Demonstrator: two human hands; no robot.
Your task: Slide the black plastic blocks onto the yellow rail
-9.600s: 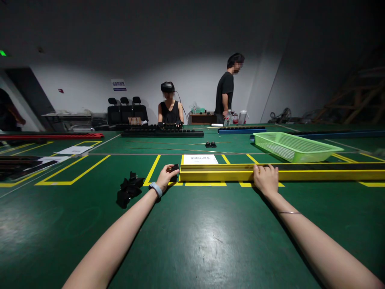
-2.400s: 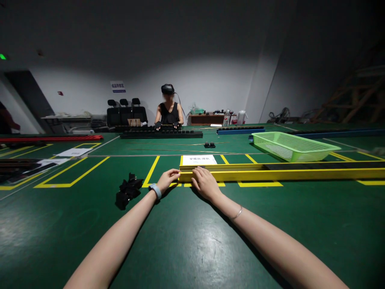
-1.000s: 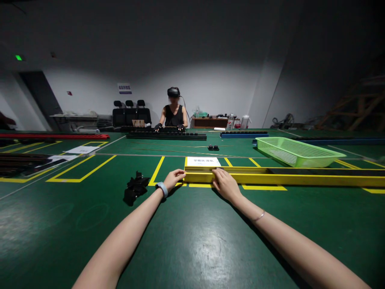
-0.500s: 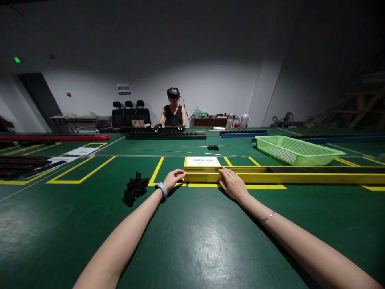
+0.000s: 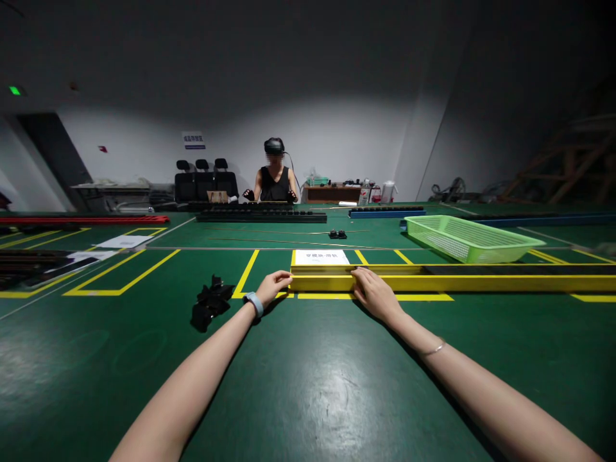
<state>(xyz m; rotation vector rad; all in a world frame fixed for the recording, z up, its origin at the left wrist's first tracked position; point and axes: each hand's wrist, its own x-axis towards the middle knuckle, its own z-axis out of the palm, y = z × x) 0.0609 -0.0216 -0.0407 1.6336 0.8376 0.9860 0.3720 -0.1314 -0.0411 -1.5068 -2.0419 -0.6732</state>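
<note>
A long yellow rail (image 5: 462, 283) with a dark inner channel lies across the green table. My left hand (image 5: 273, 286) is at the rail's left end, thumb and fingers pinched together at its edge. Whether a small part sits between those fingertips is too small to tell. My right hand (image 5: 374, 292) rests over the near wall of the rail, its fingers curled into the channel; the fingertips are hidden there. Left of my left hand lies a clump of black parts (image 5: 210, 301). Behind the rail's left end is a white paper label (image 5: 321, 257).
A green basket (image 5: 471, 240) stands behind the rail at the right. Small black parts (image 5: 337, 235) and thin rods lie mid-table. Across the table a person (image 5: 274, 179) works beside a black rail (image 5: 262, 217). A blue rail (image 5: 387, 213) and papers (image 5: 124, 241) lie farther off.
The view has shifted slightly. My right hand has slid a little to the right along the rail, while my left hand stays at its end. The person opposite has raised their hands.
</note>
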